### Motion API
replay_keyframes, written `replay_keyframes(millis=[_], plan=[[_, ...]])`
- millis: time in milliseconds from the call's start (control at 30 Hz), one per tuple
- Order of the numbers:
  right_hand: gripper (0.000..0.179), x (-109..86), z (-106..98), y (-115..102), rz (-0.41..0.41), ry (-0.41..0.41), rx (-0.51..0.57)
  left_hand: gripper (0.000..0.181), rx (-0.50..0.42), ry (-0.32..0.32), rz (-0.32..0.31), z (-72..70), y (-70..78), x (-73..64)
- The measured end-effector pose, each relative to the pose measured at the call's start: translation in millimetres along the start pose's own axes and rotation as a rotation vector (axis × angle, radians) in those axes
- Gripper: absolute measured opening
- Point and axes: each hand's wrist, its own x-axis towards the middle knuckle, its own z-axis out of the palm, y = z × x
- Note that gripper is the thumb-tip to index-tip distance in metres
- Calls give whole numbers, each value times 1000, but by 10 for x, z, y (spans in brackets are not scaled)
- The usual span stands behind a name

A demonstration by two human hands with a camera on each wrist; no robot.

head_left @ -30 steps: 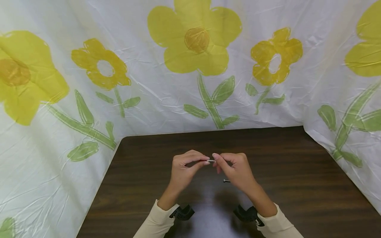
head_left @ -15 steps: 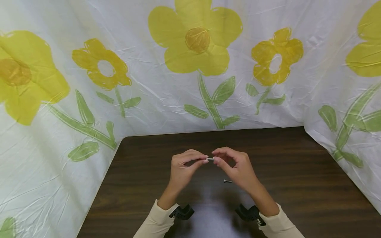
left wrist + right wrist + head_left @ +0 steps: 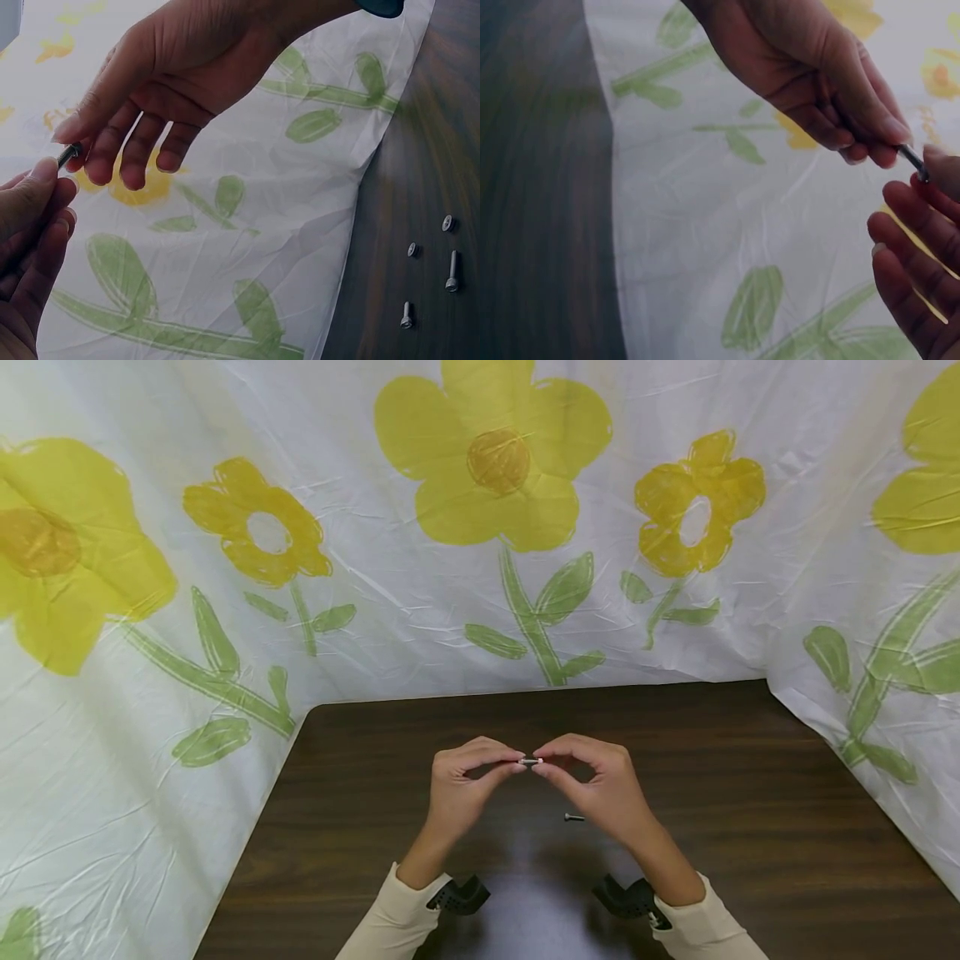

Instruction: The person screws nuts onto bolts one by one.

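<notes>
In the head view my left hand [image 3: 463,777] and right hand [image 3: 596,777] meet above the table. A small metal screw [image 3: 530,762] lies level between their fingertips. In the left wrist view, the thumb and fingers of my left hand [image 3: 26,217] pinch its shaft, and the screw head [image 3: 76,149] sits between my right thumb [image 3: 71,126] and index finger. My right hand's other fingers hang spread and loosely bent. The right wrist view shows the screw [image 3: 911,160] spanning from left fingertips to right thumb. Whatever the left fingertips cover at the shaft's end is hidden.
The dark wooden table [image 3: 360,827] carries a loose screw [image 3: 573,817]. The left wrist view also shows a longer screw [image 3: 452,271], a shorter screw [image 3: 406,316] and two small nut-like rings, one [image 3: 448,223] farther back. A white flowered curtain [image 3: 420,610] surrounds the table.
My right fingers have shifted at the screw's end: the index finger lifted off the thumb, then came back down to it. More of the loose table screw shows. The left hand has stayed still.
</notes>
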Motion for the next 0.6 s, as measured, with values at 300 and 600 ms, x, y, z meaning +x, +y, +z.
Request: replay_keyframes(millis=[300, 600], plan=[[19, -13, -5, -33, 118, -27, -46, 19, -7, -18, 15, 38, 14, -1], [31, -10, -10, -68, 182, -39, -68, 18, 5, -19, 14, 53, 15, -8]])
